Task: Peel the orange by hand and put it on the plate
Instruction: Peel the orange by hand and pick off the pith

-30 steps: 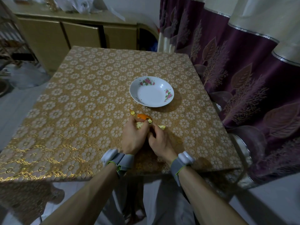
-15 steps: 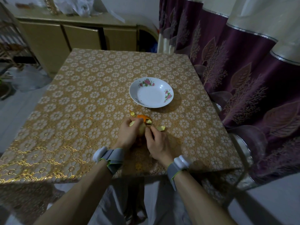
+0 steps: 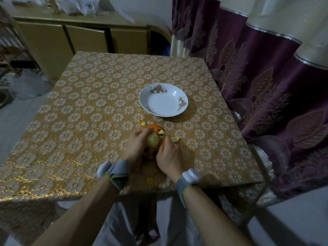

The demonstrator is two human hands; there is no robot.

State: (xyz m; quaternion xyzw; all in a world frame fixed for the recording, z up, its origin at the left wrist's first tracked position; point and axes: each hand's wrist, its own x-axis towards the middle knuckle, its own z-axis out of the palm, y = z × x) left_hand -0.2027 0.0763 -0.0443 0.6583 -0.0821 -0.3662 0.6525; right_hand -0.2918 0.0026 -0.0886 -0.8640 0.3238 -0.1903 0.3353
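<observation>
Two hands meet over the near middle of the tabletop (image 3: 88, 112), and the orange (image 3: 153, 139) sits between them, well short of the plate (image 3: 144, 96), which stands farther off and a little to the right. Left hand (image 3: 136, 145) grips the fruit, its fingers (image 3: 147, 131) curled over the far side. Right hand (image 3: 168, 153) is at the fruit's right flank with its fingers bent inward; whether they pinch peel or only touch I cannot tell. What shows of the fruit is pale and mostly bare, so it is probably light, soft and slick with juice, and a hard squeeze could burst it. A loose cradle round the middle looks safest, tearing from any raised edge of skin. Peel scraps (image 3: 156, 127) lie just beyond the fingertips
</observation>
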